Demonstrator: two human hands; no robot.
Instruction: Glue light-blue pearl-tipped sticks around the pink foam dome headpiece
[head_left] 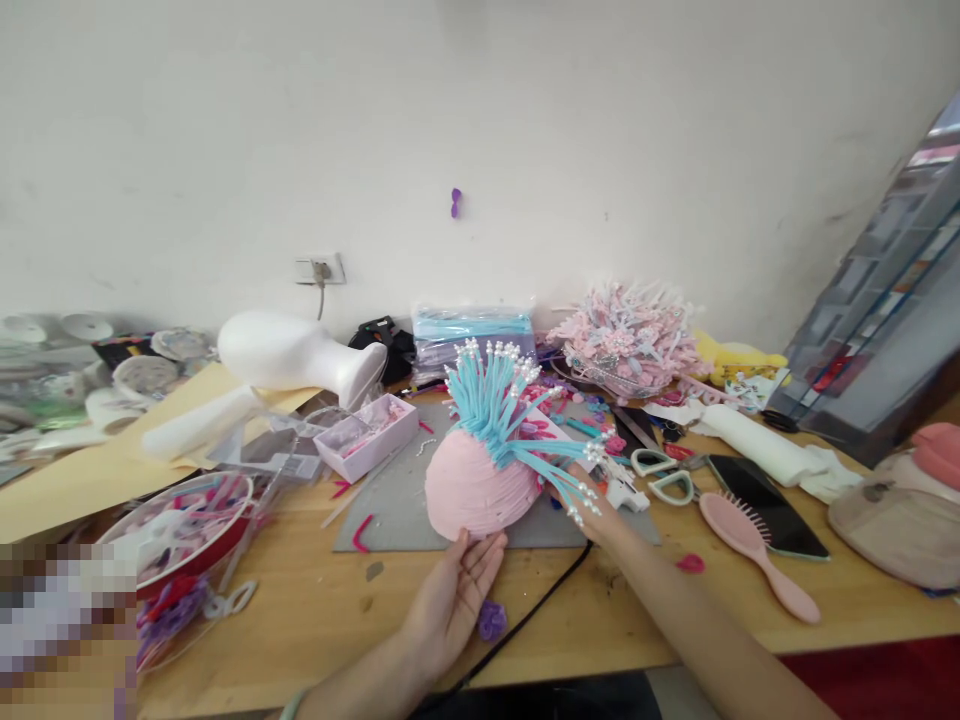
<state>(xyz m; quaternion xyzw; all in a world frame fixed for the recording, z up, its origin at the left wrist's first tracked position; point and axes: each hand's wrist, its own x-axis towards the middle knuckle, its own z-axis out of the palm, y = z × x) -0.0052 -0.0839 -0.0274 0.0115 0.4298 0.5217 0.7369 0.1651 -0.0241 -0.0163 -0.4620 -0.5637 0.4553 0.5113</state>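
Observation:
A pink dome-shaped cap (472, 490), ridged in rows, sits tilted over a grey mat, with a tuft of light-blue pipe cleaners (487, 410) tipped with white beads rising from it. More blue stems fan out to the right. At the cap's front lower edge is my left hand (454, 600), palm turned up, fingertips and thumb against the rim. My right hand (585, 505) holds the cap's right side; blue stems and the cap hide most of its fingers.
On the grey mat (405, 510) lie pink bits. A lilac box (367, 440) and white mannequin head (292, 355) stand left. Scissors (667, 475), a pink hairbrush (739, 530) and a dark phone-like slab (765, 510) lie right. A black cable (532, 610) crosses the front.

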